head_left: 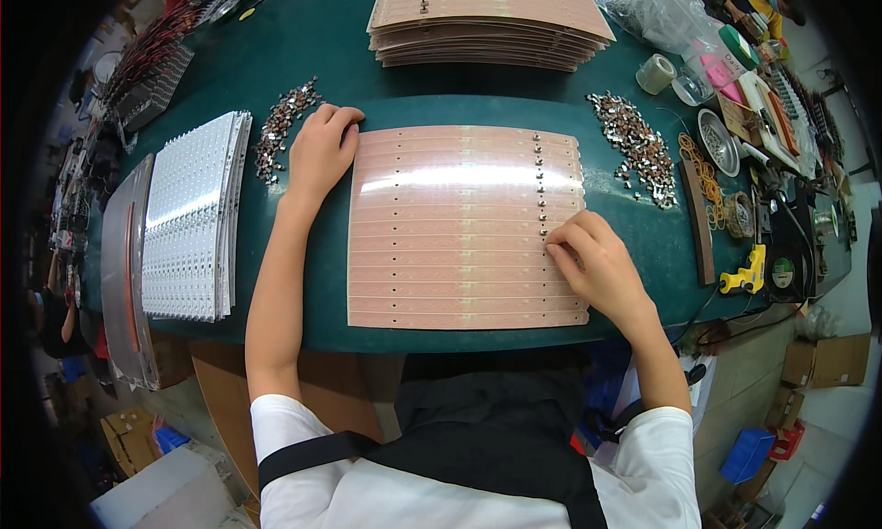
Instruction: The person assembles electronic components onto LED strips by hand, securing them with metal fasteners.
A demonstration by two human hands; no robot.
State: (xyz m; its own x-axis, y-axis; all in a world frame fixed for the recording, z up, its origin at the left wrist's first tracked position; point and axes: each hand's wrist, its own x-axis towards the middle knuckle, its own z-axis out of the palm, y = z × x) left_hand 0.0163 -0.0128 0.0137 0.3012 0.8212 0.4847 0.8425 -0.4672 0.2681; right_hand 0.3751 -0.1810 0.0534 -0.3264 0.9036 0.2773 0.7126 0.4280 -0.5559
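On the dark green table's (303,60) near edge lies a pink panel of circuit strips (450,226). The right hand (597,267), fingers pinched together, works halfway down the column of small metal parts (539,175); lower rows remain bare. The left hand (322,147), loosely curled, steadies its far-left corner.

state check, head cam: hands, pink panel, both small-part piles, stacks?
left hand: flat on pink panel's left edge
right hand: fingertips pinched on panel
pink panel: flat, upper rows of one column fitted with parts
part piles: loose
pink stack: piled
white stack: piled
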